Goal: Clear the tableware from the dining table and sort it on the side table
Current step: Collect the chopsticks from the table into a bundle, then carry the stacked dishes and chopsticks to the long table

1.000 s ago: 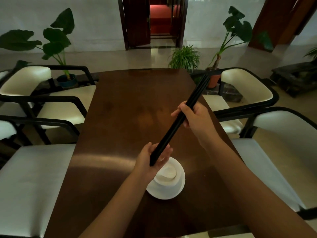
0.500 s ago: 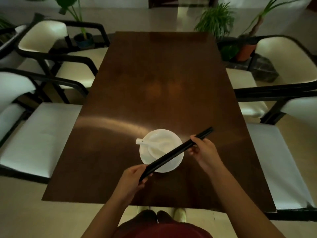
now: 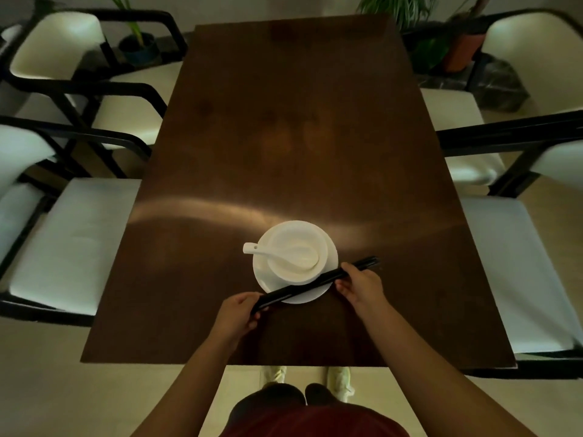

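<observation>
Both hands hold black chopsticks over the white plate on the dark tabletop.

The left hand (image 3: 238, 313) has its fingers closed around the near-left end of the chopsticks (image 3: 304, 287), which slant up to the right across the front rim of the plate (image 3: 329, 264). On the plate sits a white bowl (image 3: 291, 274) with a white spoon (image 3: 277, 254) resting inside, handle pointing left. The right hand (image 3: 359, 287) pinches the chopsticks near their far-right end. The brown tabletop (image 3: 290, 127) carries the set near its front edge.

Single head view, worn high, tilted steeply down over the near short edge of the desk (image 3: 284, 137); looks along its length toward far plants (image 3: 397, 7). Wide angle bows chairs (image 3: 72, 234) both sides; own shoes (image 3: 339, 378) visible below
</observation>
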`<state>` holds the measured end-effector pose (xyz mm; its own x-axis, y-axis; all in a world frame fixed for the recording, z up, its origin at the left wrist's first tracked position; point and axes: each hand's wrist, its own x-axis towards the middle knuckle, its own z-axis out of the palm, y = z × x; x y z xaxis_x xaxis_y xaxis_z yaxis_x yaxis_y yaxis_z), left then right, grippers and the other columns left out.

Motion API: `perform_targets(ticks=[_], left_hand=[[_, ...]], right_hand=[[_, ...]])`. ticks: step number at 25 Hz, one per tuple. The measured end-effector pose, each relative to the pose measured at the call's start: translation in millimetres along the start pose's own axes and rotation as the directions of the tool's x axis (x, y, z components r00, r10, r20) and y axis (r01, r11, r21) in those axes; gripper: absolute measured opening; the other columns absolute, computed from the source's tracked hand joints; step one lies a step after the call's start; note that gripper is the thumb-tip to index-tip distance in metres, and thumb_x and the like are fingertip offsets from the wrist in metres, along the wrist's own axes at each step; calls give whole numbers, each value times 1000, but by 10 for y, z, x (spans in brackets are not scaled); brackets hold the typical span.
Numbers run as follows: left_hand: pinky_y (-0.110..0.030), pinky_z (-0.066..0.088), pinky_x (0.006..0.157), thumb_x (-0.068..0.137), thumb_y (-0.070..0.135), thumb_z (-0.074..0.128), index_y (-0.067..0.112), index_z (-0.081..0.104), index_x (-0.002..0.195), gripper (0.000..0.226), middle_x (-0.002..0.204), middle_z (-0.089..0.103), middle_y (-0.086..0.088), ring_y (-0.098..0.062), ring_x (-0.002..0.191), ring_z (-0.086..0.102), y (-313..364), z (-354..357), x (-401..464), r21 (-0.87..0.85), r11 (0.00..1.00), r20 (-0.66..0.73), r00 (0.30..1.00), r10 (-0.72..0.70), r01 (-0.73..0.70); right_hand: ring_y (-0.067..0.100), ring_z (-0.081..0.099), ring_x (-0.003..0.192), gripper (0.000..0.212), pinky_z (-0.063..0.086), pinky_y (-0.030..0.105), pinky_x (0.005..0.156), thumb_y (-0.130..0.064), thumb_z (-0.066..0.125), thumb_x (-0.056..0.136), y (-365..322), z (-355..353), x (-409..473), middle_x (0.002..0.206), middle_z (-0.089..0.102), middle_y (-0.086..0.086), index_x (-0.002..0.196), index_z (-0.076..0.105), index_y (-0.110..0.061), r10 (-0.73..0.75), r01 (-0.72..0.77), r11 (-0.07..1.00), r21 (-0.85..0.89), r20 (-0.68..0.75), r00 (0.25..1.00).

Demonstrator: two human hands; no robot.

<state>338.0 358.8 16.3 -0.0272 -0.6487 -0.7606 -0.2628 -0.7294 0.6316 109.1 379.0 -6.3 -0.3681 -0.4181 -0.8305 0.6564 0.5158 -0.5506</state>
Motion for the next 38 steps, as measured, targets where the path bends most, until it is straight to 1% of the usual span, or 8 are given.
perform_targets(ticks=[14, 19, 21, 23, 26, 28, 34, 38], left_hand=[[-26, 51, 50, 95, 30, 44, 16, 52, 103, 18, 98, 64, -11, -20, 76, 66, -90, -183, 198, -180, 954, 87, 970, -229, 241], [-34, 52, 59, 96, 34, 41, 13, 55, 96, 25, 97, 64, -13, -26, 82, 67, -72, -265, 231, -150, 951, 124, 959, -255, 272], [-31, 51, 61, 97, 31, 40, 9, 59, 98, 29, 95, 65, -13, -24, 79, 65, -41, -428, 267, 77, 986, 32, 988, -148, 145], [-28, 48, 64, 95, 21, 43, 11, 61, 99, 21, 97, 66, -13, -20, 76, 63, 77, -691, 389, 341, 927, -59, 981, 187, -156], [-32, 47, 78, 91, 11, 50, 13, 63, 101, 17, 99, 67, -12, -26, 87, 64, 555, -930, 606, 579, 641, 28, 798, 602, -504], [-28, 42, 84, 90, 9, 53, 8, 63, 108, 20, 106, 66, -11, -21, 93, 61, 939, -839, 805, 641, 467, 184, 712, 678, -610], [-27, 44, 81, 93, 25, 49, 22, 50, 127, 34, 120, 58, -2, -12, 98, 53, 1472, -120, 1241, 715, 252, 559, 750, 353, -652], [-35, 53, 79, 94, 22, 45, 20, 53, 123, 30, 118, 59, -4, -20, 102, 58, 1495, 164, 1383, 735, 329, 606, 792, 75, -593]], right_hand=[[16, 57, 57, 13, 52, 22, 49, -19, 58, 90, 302, 45, -81, 77, 60, 9, 83, 59, -8, -139, 139, 990, 23, -13, 990], [20, 58, 68, 24, 51, 29, 61, -27, 51, 93, 364, 58, -195, 87, 60, 10, 107, 55, -7, -93, 94, 995, 40, -29, 995], [24, 60, 83, 27, 54, 36, 73, -30, 47, 94, 400, 23, -265, 98, 60, 11, 112, 53, -10, -89, 85, 995, -52, -63, 994], [26, 57, 102, 32, 50, 42, 91, -30, 49, 92, 482, -62, -318, 116, 58, 12, 119, 52, -11, -278, 191, 883, -428, -150, 949], [27, 42, 124, 48, 39, 43, 102, -30, 59, 87, 642, -103, -462, 134, 43, 10, 130, 44, -17, -594, 291, 573, -766, -144, 791], [26, 40, 125, 56, 39, 42, 102, -30, 62, 85, 703, -38, -500, 138, 37, 9, 135, 38, -19, -603, 307, 594, -744, -159, 782], [21, 66, 87, 57, 58, 36, 78, -25, 59, 87, 700, 226, -414, 118, 58, 7, 138, 34, -16, -300, 183, 854, -487, -172, 938], [18, 70, 76, 38, 59, 24, 61, -19, 52, 91, 716, 351, -361, 103, 66, 7, 128, 47, -14, -162, 105, 943, -317, -161, 974]])
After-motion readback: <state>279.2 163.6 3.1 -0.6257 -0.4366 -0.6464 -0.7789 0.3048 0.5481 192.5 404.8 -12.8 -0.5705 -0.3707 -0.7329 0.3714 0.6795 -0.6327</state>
